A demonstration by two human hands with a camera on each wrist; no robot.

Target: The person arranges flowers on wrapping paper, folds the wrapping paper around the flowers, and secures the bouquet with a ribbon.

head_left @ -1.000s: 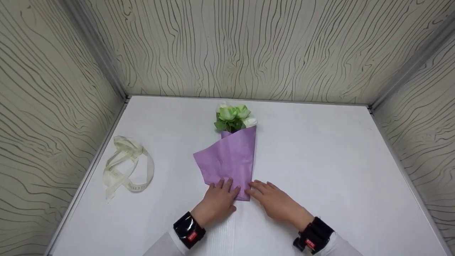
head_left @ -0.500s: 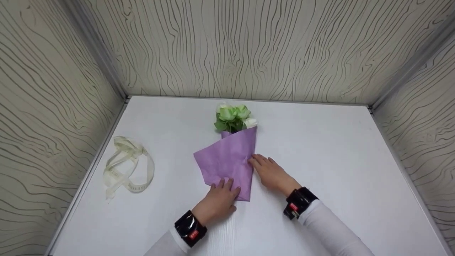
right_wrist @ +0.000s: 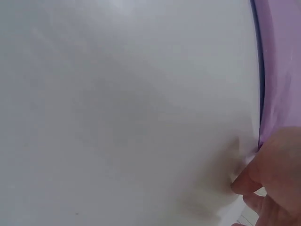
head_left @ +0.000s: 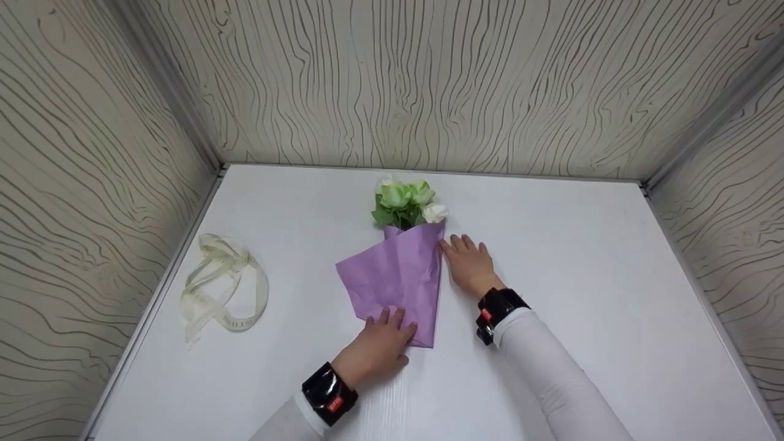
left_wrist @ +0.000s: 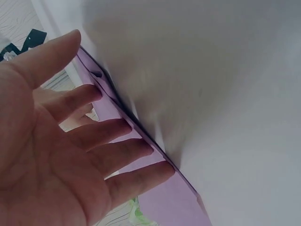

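Note:
A bouquet of light green and white flowers (head_left: pixel 397 195) with green leaves lies on the white table, its heads pointing away from me. Purple wrapping paper (head_left: pixel 392 266) is folded across the stems and hides them. My left hand (head_left: pixel 375 350) rests on the paper's lower end with fingers spread. In the left wrist view its fingertips lie along the paper's bottom edge (left_wrist: pixel 136 123). At the upper right edge of the paper is my right hand (head_left: pixel 470 264), its fingers stretched forward. The right wrist view shows that hand's thumb side (right_wrist: pixel 282 165) right at the folded edge.
A loose, tangled cream ribbon (head_left: pixel 261 288) with printed lettering lies on the left of the table (head_left: pixel 582 294). Wood-grain patterned panels (head_left: pixel 429 79) close off the back and both sides.
My right hand has slid away from me along the paper's right edge, from the bottom corner to near the flowers. The left hand has stayed on the lower end.

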